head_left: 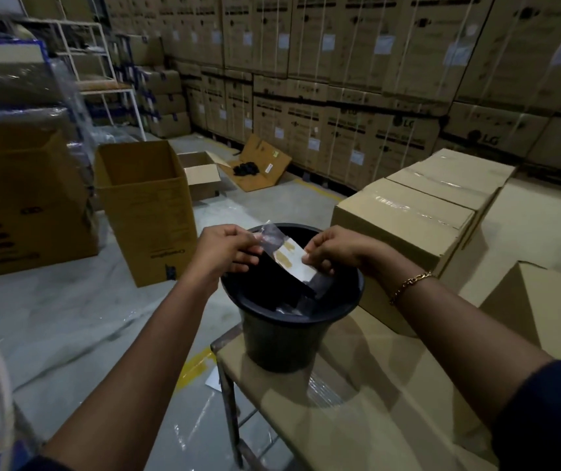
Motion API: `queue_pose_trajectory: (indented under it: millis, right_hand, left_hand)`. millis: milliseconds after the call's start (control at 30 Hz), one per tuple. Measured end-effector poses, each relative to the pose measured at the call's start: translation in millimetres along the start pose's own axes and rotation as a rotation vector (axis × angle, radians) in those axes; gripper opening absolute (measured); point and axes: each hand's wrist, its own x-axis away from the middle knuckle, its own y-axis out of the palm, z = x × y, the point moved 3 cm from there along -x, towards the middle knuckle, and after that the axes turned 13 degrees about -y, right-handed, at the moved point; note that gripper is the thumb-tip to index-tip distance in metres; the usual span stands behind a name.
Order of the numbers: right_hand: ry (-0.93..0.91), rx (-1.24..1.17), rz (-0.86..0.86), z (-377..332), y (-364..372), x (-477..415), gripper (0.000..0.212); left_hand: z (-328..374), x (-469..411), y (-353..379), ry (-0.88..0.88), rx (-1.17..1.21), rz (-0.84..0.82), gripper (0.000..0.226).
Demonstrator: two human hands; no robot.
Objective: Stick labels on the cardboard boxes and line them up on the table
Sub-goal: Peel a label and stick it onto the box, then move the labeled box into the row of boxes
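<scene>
Both my hands are raised over a black bucket (282,338) that stands at the table's left corner. My left hand (228,251) pinches a clear film strip (270,236), and my right hand (332,251) pinches the white label (294,261) with tan patches; film and label stretch between the two hands above the bucket's mouth. Dark scraps lie inside the bucket. A row of sealed cardboard boxes (405,219) runs along the table to the right of my right hand. Another cardboard box (544,307) sits at the right edge, behind my right forearm.
The table (357,402) is covered in cardboard. On the floor to the left stand a tall open carton (146,212) and a larger open carton (24,205). A flattened box lies further back. Stacked LG cartons (374,96) fill the back wall.
</scene>
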Motion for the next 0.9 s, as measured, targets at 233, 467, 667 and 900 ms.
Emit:
queue_pose_trajectory:
  millis: [233,467,667,900]
  right_hand:
    - [0.033,0.612,0.038,7.2,16.7,-17.3,0.019]
    - [-0.188,0.407,0.357,6.2,-39.5,63.7,0.015]
    - [-0.099,0.313,0.768,60.7,-98.3,197.9,0.015]
    - [0.223,0.578,0.854,138.8,-121.0,345.6,0.044]
  left_hand:
    - [4.6,3.5,-7.4,0.113,-0.006,0.128,0.016]
    - [27.9,21.5,92.6,0.213,-0.047,-0.122,0.019]
    - [30.7,56.5,240.6,0.274,-0.145,-0.407,0.018]
    - [-37.9,127.2,390.5,0.485,-0.788,-0.447,0.044]
